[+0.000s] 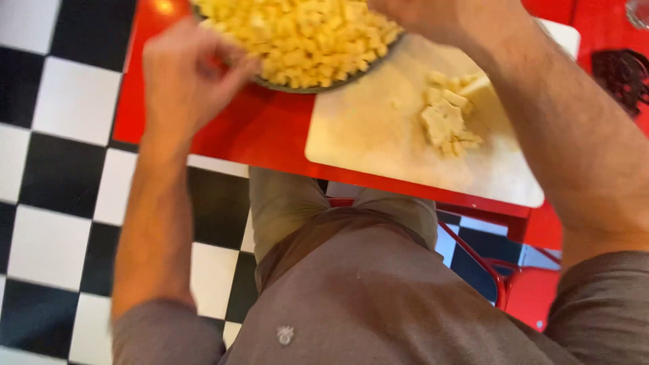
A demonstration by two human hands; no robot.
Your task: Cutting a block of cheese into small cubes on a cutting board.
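Nearest the camera is your own body: a grey-brown shirt, khaki trousers and the red frame of a chair (497,274) below you, over a black-and-white checkered floor (47,176).

Just beyond your lap is the front edge of a glossy red worktop (257,132). On it, to your right, lies a pale cutting board (368,128), close to the front edge. A small heap of pale yellow cut pieces (447,116) sits on the board's right half, some diced and some in larger slabs.

Your left hand (186,78) hovers over the worktop's left part, fingers curled loosely inward and holding nothing that can be seen; it is just beside the near rim of a wide dark bowl (291,86). The bowl stands at the far left of the board, its rim overlapping the board's upper corner, and is heaped with small yellow cubes (304,34).

Your right hand (433,17) is farther off, at the top edge of the view, over the bowl's right rim. It is cut off there, so whether it is closed or spread cannot be told.

As a judgement: with the bowl so full, keep it steady with the left hand at the rim and add pieces low and gently, so that cubes do not roll off onto the worktop or floor.

At the far right lies a dark, blurred object (622,74).
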